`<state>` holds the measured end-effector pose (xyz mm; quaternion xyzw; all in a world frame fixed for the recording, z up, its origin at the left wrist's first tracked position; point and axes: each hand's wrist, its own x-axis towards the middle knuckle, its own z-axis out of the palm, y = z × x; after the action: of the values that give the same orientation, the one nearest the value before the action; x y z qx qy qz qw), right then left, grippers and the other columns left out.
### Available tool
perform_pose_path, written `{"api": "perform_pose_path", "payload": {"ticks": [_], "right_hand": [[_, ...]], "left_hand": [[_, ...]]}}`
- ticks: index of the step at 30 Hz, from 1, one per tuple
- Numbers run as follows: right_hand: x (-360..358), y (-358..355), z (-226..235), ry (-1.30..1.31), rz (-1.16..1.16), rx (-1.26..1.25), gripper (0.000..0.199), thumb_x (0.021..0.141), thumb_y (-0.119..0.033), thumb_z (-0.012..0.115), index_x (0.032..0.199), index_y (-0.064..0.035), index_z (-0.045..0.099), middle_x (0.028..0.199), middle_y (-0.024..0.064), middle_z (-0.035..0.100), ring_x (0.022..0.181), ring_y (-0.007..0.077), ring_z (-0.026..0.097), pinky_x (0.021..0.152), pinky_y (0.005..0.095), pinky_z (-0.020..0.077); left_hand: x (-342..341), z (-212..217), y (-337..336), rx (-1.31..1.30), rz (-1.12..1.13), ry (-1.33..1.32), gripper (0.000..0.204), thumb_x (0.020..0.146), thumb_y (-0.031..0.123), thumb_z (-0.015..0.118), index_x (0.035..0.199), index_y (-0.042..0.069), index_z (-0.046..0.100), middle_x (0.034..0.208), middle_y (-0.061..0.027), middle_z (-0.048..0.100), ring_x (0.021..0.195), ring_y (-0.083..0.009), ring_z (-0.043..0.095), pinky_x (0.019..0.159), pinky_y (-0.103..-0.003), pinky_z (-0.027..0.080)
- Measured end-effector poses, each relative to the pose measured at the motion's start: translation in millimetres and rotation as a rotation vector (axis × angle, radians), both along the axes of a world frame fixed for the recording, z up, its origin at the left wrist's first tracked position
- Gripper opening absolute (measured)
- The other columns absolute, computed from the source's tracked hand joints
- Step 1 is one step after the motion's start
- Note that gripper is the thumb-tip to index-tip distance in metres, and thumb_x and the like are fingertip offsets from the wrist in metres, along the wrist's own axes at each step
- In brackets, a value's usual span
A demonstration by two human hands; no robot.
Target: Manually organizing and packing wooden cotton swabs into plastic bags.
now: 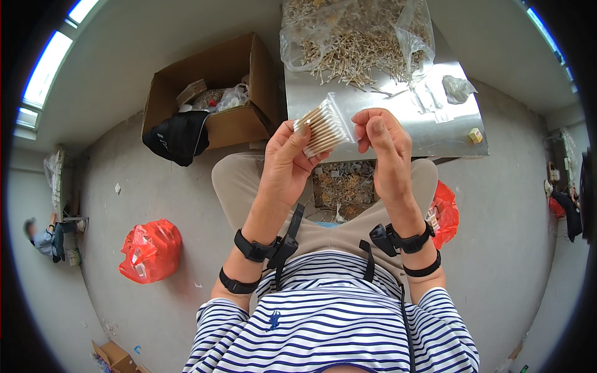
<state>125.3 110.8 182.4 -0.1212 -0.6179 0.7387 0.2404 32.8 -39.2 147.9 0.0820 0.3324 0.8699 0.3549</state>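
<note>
Both hands are raised over my lap in front of the metal table. My left hand grips a bundle of cotton swabs sitting inside a small clear plastic bag. My right hand pinches the right edge of that same bag between thumb and fingers. Further back on the table, a large clear bag lies open with a heap of loose swabs spilling out.
An open cardboard box with a black cloth over its edge stands on the floor at left. Two red plastic bags lie on the floor. A tray of swabs sits under the table. Another person sits far left.
</note>
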Motion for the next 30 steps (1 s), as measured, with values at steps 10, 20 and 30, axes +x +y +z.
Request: {"api": "perform_pose_path", "payload": {"ticks": [10,20,30], "right_hand": [[-21,1,4,0.005,-0.062,0.439,0.045,0.096,-0.031,0.065,0.066,-0.0004,0.054,0.052,-0.0015,0.040,0.053,0.0045,0.035,0.044,0.0268,0.0295],[-28,14,6,0.121,-0.164,0.844,0.036,0.095,-0.018,0.063,0.065,0.0012,0.058,0.053,0.0133,0.051,0.043,0.0257,0.043,0.045,0.0360,0.0349],[-119,37,-92,0.083,-0.327,1.352,0.038,0.089,-0.021,0.067,0.056,-0.0083,0.053,0.050,0.0108,0.052,0.044,0.0309,0.051,0.045,0.0394,0.0389]], "left_hand": [[15,6,7,0.009,0.031,0.065,0.020,0.095,0.014,0.064,0.107,0.005,0.050,0.104,-0.0081,0.066,0.094,-0.0154,0.067,0.080,-0.033,0.058],[9,-2,8,-0.078,0.035,0.104,0.019,0.098,0.021,0.062,0.108,0.007,0.053,0.102,-0.0060,0.066,0.091,-0.0133,0.067,0.080,-0.031,0.057],[-68,-57,-88,-0.566,0.431,0.100,0.012,0.092,0.011,0.065,0.095,0.005,0.055,0.086,-0.0065,0.067,0.071,-0.0099,0.061,0.070,-0.023,0.050]]}}
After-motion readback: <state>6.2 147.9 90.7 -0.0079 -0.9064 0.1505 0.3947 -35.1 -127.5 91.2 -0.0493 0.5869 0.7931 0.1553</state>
